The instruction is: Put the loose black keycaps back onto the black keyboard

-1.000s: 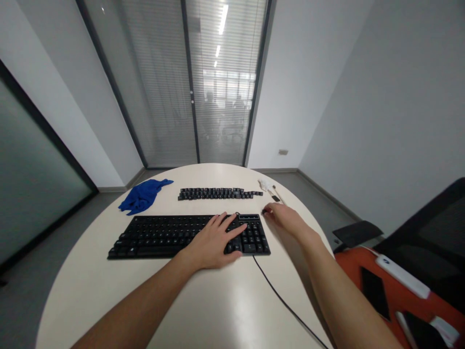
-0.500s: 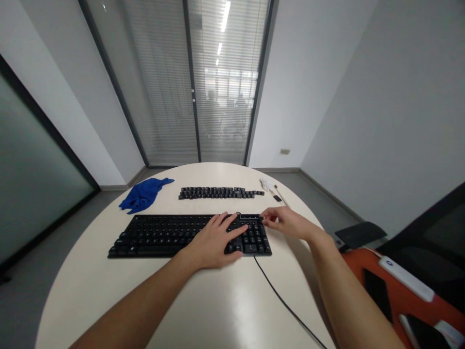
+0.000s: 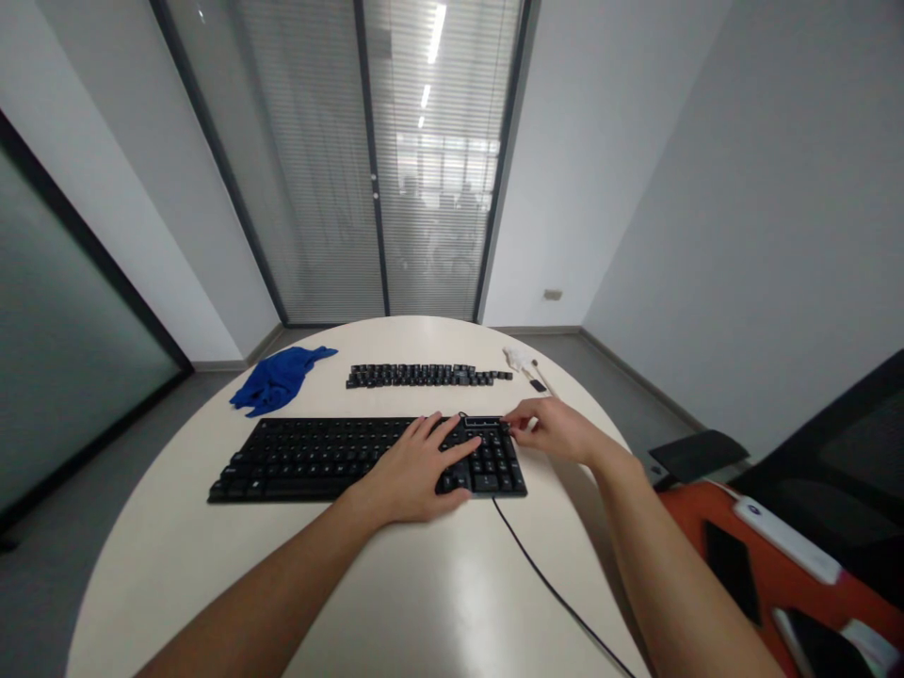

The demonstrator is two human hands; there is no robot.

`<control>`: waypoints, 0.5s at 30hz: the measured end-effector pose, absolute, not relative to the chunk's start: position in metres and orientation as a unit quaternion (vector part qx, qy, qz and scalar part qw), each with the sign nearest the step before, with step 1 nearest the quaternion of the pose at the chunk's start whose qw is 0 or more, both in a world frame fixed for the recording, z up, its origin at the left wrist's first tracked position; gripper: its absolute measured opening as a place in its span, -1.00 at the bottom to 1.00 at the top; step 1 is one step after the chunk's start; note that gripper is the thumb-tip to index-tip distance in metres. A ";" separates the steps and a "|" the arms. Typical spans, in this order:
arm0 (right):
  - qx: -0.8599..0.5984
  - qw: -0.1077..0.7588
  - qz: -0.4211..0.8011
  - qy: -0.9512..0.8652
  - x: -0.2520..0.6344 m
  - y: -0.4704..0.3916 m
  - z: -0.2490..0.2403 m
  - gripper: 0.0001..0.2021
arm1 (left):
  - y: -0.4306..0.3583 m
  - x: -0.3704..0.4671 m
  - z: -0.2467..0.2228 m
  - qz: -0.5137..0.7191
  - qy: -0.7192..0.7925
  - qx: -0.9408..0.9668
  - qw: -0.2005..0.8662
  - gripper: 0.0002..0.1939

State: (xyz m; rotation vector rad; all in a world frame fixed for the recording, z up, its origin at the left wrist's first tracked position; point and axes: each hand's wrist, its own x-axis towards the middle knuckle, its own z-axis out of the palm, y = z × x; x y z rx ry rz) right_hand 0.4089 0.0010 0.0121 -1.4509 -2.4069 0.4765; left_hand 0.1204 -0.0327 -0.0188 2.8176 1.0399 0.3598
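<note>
A black keyboard lies across the table, its number pad at the right end. My left hand rests on its right half with the fingers spread flat over the keys, holding nothing. At the keyboard's top right corner, my right hand has thumb and fingertips pinched together. Whatever is between those fingertips is too small and hidden to make out. Behind the keyboard, several loose black keycaps stand in rows. The black cable runs from below the number pad towards the front right.
A crumpled blue cloth lies on the left of the round white table. Cotton-like white material and a thin brush-like stick lie at the back right. An orange chair seat beside the table carries a phone and a white power strip.
My right hand has shifted very slightly at the keyboard's top right corner, its fingers still pinched. My left hand stays in place on the keys.
</note>
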 end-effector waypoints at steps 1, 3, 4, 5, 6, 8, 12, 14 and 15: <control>-0.504 0.145 0.167 -0.835 0.409 0.001 0.011 -0.72 | -0.033 0.121 -0.018 0.118 0.346 0.929 0.060 -0.25; -0.502 0.151 0.172 -0.834 0.409 0.001 0.010 -0.72 | -0.034 0.124 -0.016 0.121 0.352 0.926 0.060 -0.23; -0.500 0.158 0.174 -0.834 0.409 0.001 0.009 -0.72 | -0.035 0.125 -0.016 0.124 0.355 0.925 0.059 -0.21; -0.498 0.168 0.178 -0.832 0.408 0.001 0.008 -0.72 | -0.035 0.127 -0.016 0.127 0.359 0.923 0.057 -0.20; -0.496 0.179 0.184 -0.830 0.408 0.001 0.007 -0.73 | -0.035 0.128 -0.016 0.129 0.362 0.921 0.056 -0.20; -0.486 0.206 0.200 -0.826 0.407 0.002 0.004 -0.75 | -0.034 0.129 -0.017 0.130 0.369 0.919 0.057 -0.21; -0.463 0.251 0.266 -0.808 0.403 0.005 -0.005 -0.79 | -0.034 0.127 -0.013 0.117 0.378 0.916 0.062 -0.18; -0.461 0.256 0.299 -0.796 0.401 0.005 -0.007 -0.77 | -0.035 0.126 -0.008 0.102 0.383 0.916 0.062 -0.11; -0.460 0.255 0.309 -0.793 0.399 0.005 -0.008 -0.76 | -0.036 0.126 -0.006 0.096 0.387 0.915 0.063 -0.10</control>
